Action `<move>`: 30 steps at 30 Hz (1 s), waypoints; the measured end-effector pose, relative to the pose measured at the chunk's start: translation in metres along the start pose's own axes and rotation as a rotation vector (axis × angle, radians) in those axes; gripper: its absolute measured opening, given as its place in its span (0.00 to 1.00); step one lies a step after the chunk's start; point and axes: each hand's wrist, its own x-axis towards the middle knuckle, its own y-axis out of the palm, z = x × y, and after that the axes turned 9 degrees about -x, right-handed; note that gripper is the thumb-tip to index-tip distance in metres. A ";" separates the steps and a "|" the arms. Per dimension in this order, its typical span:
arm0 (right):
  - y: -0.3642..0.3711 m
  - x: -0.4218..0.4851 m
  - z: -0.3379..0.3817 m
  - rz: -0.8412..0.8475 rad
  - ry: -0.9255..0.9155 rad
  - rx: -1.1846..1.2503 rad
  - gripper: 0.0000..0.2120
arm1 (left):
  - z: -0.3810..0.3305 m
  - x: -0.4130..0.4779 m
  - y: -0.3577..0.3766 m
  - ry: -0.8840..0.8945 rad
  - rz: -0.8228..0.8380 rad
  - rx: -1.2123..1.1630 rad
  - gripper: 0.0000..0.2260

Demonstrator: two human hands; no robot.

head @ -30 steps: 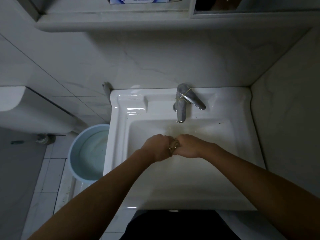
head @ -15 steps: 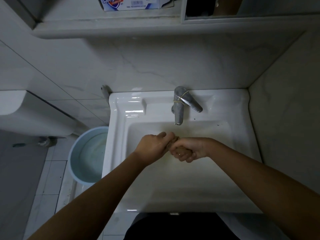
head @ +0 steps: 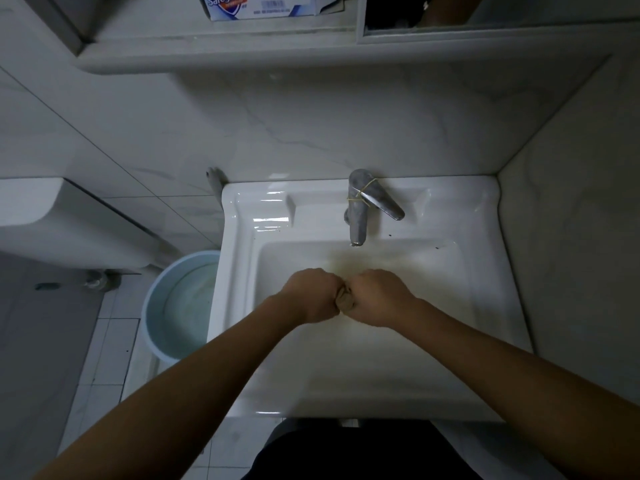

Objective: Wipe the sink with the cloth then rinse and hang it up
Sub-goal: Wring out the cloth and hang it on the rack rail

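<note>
Cloth (head: 343, 301) is bunching between my left hand (head: 313, 296) and right hand (head: 378, 296), fingers (head: 330, 289) curled round it; I'm wringing low over the sink (head: 236, 289).

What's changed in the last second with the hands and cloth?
Half a second ago the right hand was rolled fingers-up, twisting the cloth against the left hand; now both have rolled back knuckles-up, fist to fist over the sink. Neither let go. Faucet and bucket are as before.

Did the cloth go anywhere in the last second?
No. The cloth stays just in front of the faucet spout, gripped between left hand and right hand; they only twist.
</note>
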 end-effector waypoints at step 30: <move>0.000 -0.025 -0.010 0.222 0.343 0.504 0.19 | 0.004 -0.006 0.020 -0.124 -0.007 -0.362 0.11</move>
